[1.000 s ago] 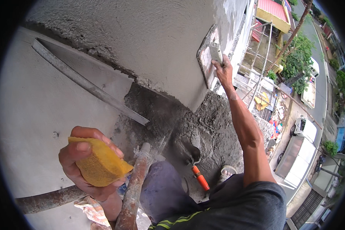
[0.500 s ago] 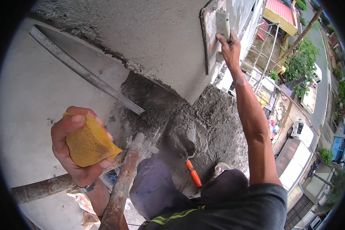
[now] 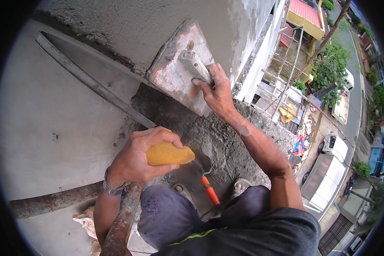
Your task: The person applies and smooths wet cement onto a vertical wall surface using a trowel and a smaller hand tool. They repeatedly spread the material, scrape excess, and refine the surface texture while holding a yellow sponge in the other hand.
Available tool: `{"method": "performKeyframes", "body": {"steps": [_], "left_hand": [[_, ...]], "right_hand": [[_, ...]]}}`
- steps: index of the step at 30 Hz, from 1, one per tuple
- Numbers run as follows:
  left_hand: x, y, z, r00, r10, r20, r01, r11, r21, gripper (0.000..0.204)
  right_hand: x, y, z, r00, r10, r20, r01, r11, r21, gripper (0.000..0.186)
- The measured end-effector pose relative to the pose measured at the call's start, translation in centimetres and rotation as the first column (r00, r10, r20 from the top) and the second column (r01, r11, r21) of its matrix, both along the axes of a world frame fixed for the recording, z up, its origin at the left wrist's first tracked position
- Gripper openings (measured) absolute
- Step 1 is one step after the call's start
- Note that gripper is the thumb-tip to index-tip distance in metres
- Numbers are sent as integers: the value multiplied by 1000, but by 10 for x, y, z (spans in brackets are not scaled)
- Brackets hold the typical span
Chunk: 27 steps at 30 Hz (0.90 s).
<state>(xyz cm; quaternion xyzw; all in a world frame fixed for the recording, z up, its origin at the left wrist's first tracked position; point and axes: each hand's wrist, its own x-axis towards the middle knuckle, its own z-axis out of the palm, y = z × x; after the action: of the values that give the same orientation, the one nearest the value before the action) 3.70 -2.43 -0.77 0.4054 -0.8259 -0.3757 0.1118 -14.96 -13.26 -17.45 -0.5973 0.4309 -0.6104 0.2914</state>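
Observation:
My left hand is closed round a yellow sponge, held above the rusty pipe and wet mortar. My right hand grips the handle of a plastering float, a flat board smeared with grey mortar and orange-red patches. The float lies against the lower part of the grey plastered wall; its working face is hidden. Below my hands, a trowel with an orange handle rests on the mortar-covered ledge between my knees, its blade dark and partly buried in the mix.
A long metal straightedge leans across the left-hand wall surface. Rusty scaffold pipes cross at the lower left, beside a torn paper bag. Wet mortar covers the ledge. Far below on the right lie a street and a parked truck.
My right hand has brought the float left and down along the wall, tilting it. My left hand has moved right with the sponge, turning so the back of the hand shows.

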Motion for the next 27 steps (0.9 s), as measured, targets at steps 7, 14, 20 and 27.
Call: {"method": "performKeyframes", "body": {"steps": [7,14,20,27], "left_hand": [[-7,25,-42,985,-161,-54,170,936,309,35],[-3,37,-66,964,-251,-87,265,890,372,38],[-56,43,-53,875,-471,-115,475,785,399,33],[-65,56,-66,815,-544,-201,569,681,462,31]], "right_hand": [[-35,18,-3,974,3,225,-39,987,155,33],[-130,83,-51,917,-267,297,191,946,260,33],[-151,154,-96,853,-464,237,347,845,406,29],[-159,197,-117,811,-533,242,354,776,522,30]]}}
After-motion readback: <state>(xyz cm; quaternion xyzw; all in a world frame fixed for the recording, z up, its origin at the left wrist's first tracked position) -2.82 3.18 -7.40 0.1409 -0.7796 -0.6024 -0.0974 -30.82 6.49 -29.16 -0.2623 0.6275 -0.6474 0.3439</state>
